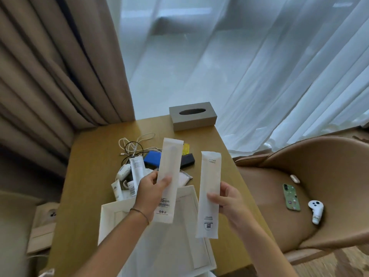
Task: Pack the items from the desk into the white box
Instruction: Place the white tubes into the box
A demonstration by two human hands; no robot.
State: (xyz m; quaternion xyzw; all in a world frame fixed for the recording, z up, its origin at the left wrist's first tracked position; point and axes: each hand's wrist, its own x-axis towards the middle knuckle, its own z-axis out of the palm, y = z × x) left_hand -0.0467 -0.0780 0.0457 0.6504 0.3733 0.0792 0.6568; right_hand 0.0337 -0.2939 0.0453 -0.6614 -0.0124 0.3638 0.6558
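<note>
Over the desk, head view:
Left hand (154, 187): pinches a long white paper sachet (169, 176), thumb on its front, fingers curled behind; thin bracelet (140, 212) on the wrist.
Right hand (225, 198): grips a second long white sachet (208, 193) at mid-length, fingers wrapped round its edge.
Sachets: both upright, held apart side by side in the air above the white box; small print at the lower ends, too small to read.
White box (107, 218): open, on the near part of the wooden desk (89, 172), below both hands; inside partly hidden by the arms.
Desk pile: white tubes (136, 172), a small white device (122, 170), tangled white and black cables (133, 145), blue flat case (152, 158), dark case (187, 159), yellow packet (186, 149), folded white cloth (184, 177), all beyond the box.
Tissue box (192, 115): grey, at the far desk edge.
Chair (319, 176): tan, right of the desk; on its seat a green phone (291, 197), a white controller (316, 211), a small white object (295, 178).
Backdrop: beige curtain (50, 66) left, sheer white curtain (279, 66) right.
</note>
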